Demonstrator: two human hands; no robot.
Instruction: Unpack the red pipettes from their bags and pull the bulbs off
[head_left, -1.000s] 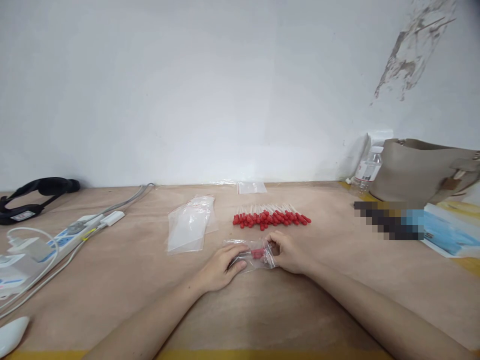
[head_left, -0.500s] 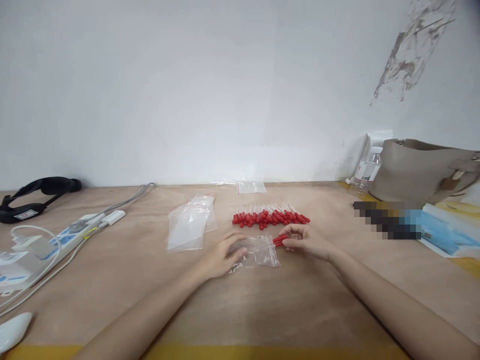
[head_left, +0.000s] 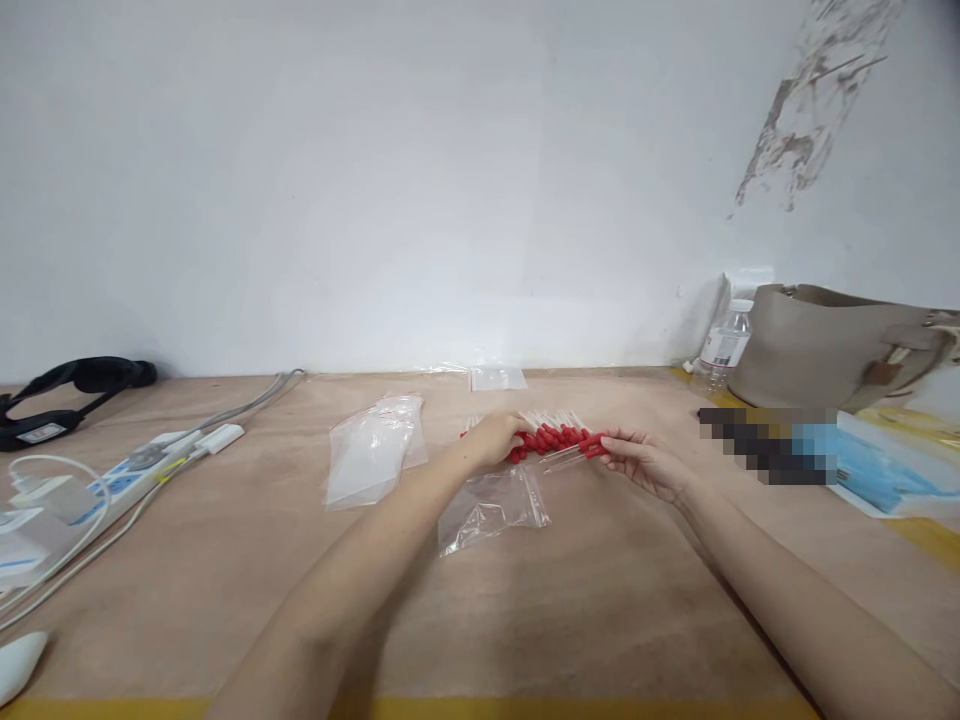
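Observation:
Several droppers with red rubber bulbs and thin clear tubes lie in a row as a pile of droppers point(head_left: 556, 437). My left hand point(head_left: 496, 438) reaches over the left part of this pile, fingers curled onto the red bulbs; its fingertips are partly hidden. My right hand point(head_left: 645, 465) pinches a few droppers point(head_left: 592, 447) by their bulbs, tubes pointing left, just in front of the pile's right end. Below the hands, a clear zip bag point(head_left: 491, 508) lies flat on the table, its zip edge to the right, with neither hand holding it.
To the left lies a stack of clear zip bags point(head_left: 375, 450); another small bag point(head_left: 498, 379) is by the wall. A power strip point(head_left: 124, 475) with cables and a black strapped device point(head_left: 71, 400) sit far left. On the right stand a bottle point(head_left: 726, 345) and a grey handbag point(head_left: 817, 345).
My left hand has let go of the zip bag and moved up to the dropper pile. My right hand has drawn its droppers away from the bag's mouth, up and to the right.

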